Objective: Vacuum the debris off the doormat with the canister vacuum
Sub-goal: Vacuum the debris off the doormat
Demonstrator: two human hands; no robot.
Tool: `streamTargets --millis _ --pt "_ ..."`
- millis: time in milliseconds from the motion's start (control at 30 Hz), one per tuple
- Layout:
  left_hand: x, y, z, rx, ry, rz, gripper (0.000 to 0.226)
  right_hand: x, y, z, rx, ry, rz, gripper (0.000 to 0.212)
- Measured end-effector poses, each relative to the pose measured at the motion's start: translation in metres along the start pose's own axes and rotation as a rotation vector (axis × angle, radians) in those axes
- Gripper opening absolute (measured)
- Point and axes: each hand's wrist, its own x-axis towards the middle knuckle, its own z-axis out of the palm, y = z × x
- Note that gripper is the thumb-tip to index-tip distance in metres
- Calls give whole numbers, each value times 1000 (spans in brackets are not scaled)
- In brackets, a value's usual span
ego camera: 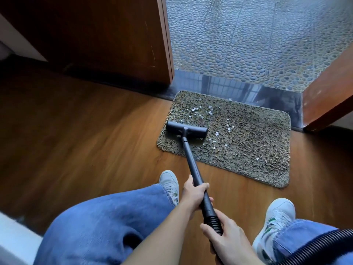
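A shaggy grey-brown doormat [248, 142] lies on the wooden floor in front of an open doorway. Several small white scraps of debris [210, 109] are scattered over its far and middle parts. The black floor head [186, 131] of the vacuum sits on the mat's left side, at the end of a black wand [193, 165]. My left hand [194, 194] grips the wand partway up. My right hand [227, 240] grips the ribbed hose cuff [214, 222] below it. The canister is out of view.
A dark wooden door [95, 35] stands open at the left, and a door frame [328, 100] at the right. A shiny threshold [248, 90] and pebble paving [257, 35] lie beyond the mat. My white sneakers [275, 222] and jeans flank the wand. The ribbed hose [324, 243] loops at the lower right.
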Motion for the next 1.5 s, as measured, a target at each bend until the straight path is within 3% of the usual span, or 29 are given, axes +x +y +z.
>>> streamTargets --millis 233,367,633,767,867,1067,1267,1433,1500 --pt "-14 -20 -8 42 34 52 28 -21 2 16 9 -8 40 44" --pt "-10 -22 -12 84 36 32 53 -17 -2 22 12 -61 97 46" --pt "19 4 -13 160 54 34 70 13 -12 28 100 -17 102 51" --pt "37 26 -11 190 34 54 75 34 -25 27 179 31 123 64" --pt "57 41 -6 224 32 80 61 51 -33 23 250 66 128 50" --pt "89 67 12 278 11 100 76 84 -38 7 322 98 141 38" --pt "109 94 32 332 -16 112 77 112 -41 -10 370 134 125 25" --pt "118 110 49 405 -20 128 68 123 -43 -27 371 138 127 20" --pt "116 111 51 432 -18 134 54 122 -44 -31 365 131 125 16"
